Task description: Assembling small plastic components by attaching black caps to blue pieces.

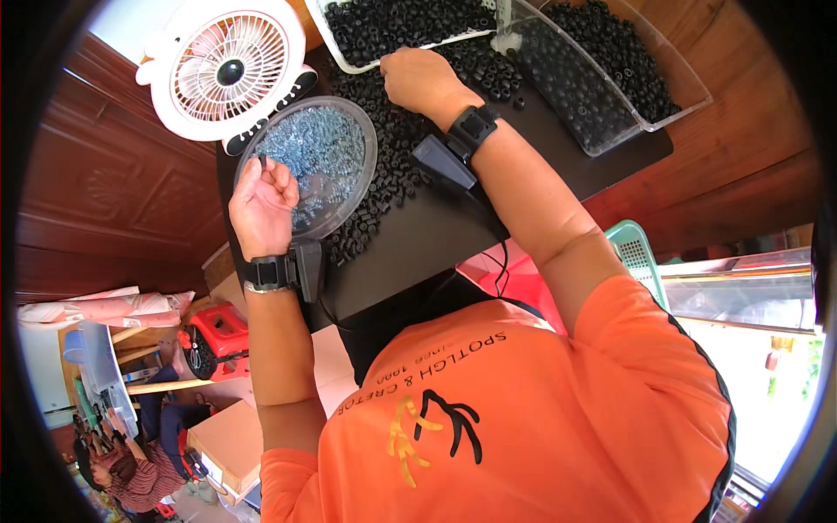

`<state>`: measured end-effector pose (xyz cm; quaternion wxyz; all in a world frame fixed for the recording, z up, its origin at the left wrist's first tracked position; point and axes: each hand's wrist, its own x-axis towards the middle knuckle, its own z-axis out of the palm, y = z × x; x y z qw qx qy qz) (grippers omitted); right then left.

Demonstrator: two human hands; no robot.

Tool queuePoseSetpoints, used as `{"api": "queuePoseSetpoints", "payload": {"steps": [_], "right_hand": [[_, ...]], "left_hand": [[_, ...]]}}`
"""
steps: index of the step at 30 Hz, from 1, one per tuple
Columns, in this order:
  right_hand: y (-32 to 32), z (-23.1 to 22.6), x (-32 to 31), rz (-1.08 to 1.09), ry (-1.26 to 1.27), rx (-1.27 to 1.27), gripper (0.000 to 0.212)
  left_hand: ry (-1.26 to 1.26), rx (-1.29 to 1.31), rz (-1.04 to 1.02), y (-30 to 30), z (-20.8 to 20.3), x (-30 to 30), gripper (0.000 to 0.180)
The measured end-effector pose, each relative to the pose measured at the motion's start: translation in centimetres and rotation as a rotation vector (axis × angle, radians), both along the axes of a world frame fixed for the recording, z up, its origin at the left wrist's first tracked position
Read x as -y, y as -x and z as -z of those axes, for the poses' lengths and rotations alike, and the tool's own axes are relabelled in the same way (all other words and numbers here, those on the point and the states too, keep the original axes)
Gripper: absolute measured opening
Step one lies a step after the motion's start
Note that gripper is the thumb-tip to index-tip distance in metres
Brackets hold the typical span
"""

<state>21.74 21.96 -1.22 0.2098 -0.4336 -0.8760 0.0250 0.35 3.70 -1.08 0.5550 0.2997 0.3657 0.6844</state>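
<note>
My left hand [264,205] is palm up over the near-left part of a round clear tray, its fingers curled and a small black ring-shaped piece [261,159] pinched at the tips. Small bluish clear pieces [318,139] fill much of the tray [370,161]. Over a loose heap of black ring-shaped pieces [397,161], my right hand [425,83] is closed, back of the hand up, beside the near rim of a white container [356,68]. Its fingertips are turned away, so what they hold, if anything, is hidden.
A white fan [230,73] stands at the far left of the dark table [392,253]. At the far right a clear bin [602,144] holds more black pieces. A green basket [636,253] is beside my right arm. Another person [131,475] sits at the lower left.
</note>
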Motion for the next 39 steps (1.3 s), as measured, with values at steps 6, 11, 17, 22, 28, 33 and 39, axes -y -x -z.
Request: {"api": "queuePoseSetpoints", "payload": {"steps": [6, 11, 17, 22, 28, 33, 39], "right_hand": [[-0.2, 0.2, 0.5, -0.022, -0.046, -0.072, 0.018], [0.1, -0.2, 1.2, -0.114, -0.027, -0.201, 0.025], [1.1, -0.5, 2.3, -0.221, 0.087, -0.389, 0.022], [1.1, -2.4, 4.5, -0.376, 0.199, -0.685, 0.022], [3.0, -3.6, 8.3, -0.557, 0.291, -0.700, 0.029], [3.4, -3.8, 9.4, -0.601, 0.287, -0.609, 0.029], [4.2, -3.5, 10.1, -0.662, 0.198, -0.608, 0.028]], "left_hand": [[-0.015, 0.009, 0.017, -0.6, 0.1, 0.6, 0.020], [-0.025, 0.045, -0.001, -0.7, -0.3, 1.0, 0.017], [-0.080, 0.051, -0.001, -0.2, 0.0, 1.2, 0.014], [-0.037, 0.028, -0.050, -1.5, -0.4, 0.8, 0.014], [0.062, -0.002, -0.031, -1.8, 0.3, 0.8, 0.015], [0.082, -0.042, 0.037, -1.8, 0.2, 0.8, 0.019], [0.152, -0.198, -0.020, -2.2, -0.2, 0.8, 0.021]]}}
